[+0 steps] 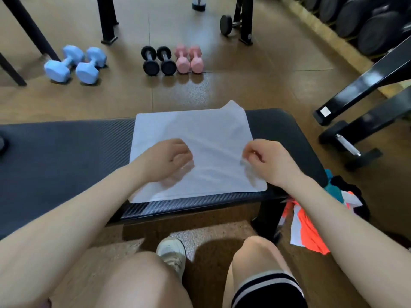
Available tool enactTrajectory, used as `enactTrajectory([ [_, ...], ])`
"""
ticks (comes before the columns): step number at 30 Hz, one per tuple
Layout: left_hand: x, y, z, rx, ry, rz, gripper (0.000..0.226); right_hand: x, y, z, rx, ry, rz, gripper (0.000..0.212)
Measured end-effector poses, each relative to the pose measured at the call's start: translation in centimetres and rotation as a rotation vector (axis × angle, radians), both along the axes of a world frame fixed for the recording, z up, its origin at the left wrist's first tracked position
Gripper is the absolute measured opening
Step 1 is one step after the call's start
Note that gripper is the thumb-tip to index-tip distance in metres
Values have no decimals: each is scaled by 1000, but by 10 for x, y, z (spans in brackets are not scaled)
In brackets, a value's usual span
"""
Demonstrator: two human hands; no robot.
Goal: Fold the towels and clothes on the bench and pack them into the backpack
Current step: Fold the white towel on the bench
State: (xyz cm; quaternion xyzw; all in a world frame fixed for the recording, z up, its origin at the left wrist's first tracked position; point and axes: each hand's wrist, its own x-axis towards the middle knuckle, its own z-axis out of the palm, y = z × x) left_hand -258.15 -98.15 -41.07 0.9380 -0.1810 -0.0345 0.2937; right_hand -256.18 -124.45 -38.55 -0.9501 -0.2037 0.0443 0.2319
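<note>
A white towel [204, 134] lies spread flat on the black padded bench [66, 147], its far right corner sticking up a little. My left hand [169, 155] is over the towel's middle, fingers curled down into the cloth. My right hand [264, 160] is at the towel's right side, fingers curled and pinching the fabric, which is blurred there. A heap of orange, white, teal and black clothes [311, 225] lies on the floor by the bench's right end. No backpack is in view.
Blue dumbbells [74, 64], black dumbbells [158, 61] and pink dumbbells [189, 58] sit on the brown floor beyond the bench. A black bench frame [360, 112] stands at the right, with a dumbbell rack [364, 23] behind it. My knees and one shoe [172, 254] are below.
</note>
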Motion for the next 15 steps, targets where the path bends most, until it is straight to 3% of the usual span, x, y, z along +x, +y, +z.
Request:
enactTrajectory([
  [3, 14, -13, -11, 153, -177, 121, 57, 14, 59, -13, 50, -147, -28, 24],
  [7, 10, -14, -38, 427, -23, 148, 75, 41, 74, -36, -33, -116, -279, 27],
  [10, 11, -14, -34, 498, 10, 138, 89, 60, 47, -43, -152, -110, -466, 23],
  [12, 20, -15, -28, 513, -103, 143, 91, 70, 33, -46, -46, -30, -500, 22],
  [15, 33, -18, -30, 410, -237, 186, 76, 82, 30, -44, 74, 57, -561, 17],
])
